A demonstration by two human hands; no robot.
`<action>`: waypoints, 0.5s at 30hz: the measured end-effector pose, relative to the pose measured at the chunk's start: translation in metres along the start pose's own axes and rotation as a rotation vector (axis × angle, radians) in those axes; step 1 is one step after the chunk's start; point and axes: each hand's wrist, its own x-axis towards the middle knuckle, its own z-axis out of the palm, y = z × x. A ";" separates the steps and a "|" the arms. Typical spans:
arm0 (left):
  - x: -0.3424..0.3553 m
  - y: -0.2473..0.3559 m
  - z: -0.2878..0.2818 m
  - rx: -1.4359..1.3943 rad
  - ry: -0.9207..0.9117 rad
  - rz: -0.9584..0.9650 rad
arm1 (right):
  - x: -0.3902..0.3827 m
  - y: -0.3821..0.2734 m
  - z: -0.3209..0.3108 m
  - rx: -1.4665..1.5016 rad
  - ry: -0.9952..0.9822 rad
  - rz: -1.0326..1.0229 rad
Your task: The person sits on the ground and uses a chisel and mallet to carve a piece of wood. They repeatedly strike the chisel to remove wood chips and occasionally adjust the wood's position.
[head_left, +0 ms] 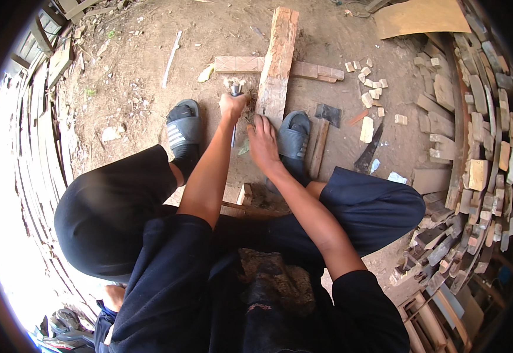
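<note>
My left hand (231,107) is closed round a slim tool (236,90) with a dull metal top. A thin grey length shows below the fist; I cannot make out its exact kind. It stands just left of a rough, thick wooden beam (278,62). My right hand (262,141) lies with its fingers stretched out, fingertips touching the near end of the beam. The beam lies across a shorter crosswise wooden piece (309,69).
Small cut wood blocks (367,76) lie scattered to the right. Beside my right sandal (294,135) are a wooden stick (320,148) and a dark square piece (328,114). A long dark blade-like piece (369,150) lies farther right, before stacked wood offcuts (480,170).
</note>
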 end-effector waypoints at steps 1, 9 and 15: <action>0.005 0.006 -0.001 -0.053 0.027 -0.025 | 0.002 -0.002 0.000 0.022 -0.018 -0.001; -0.004 0.061 0.013 0.208 -0.100 0.230 | -0.008 -0.006 0.011 -0.061 -0.021 0.049; 0.001 0.042 0.030 0.233 -0.110 0.244 | -0.009 -0.001 0.011 -0.035 -0.015 -0.001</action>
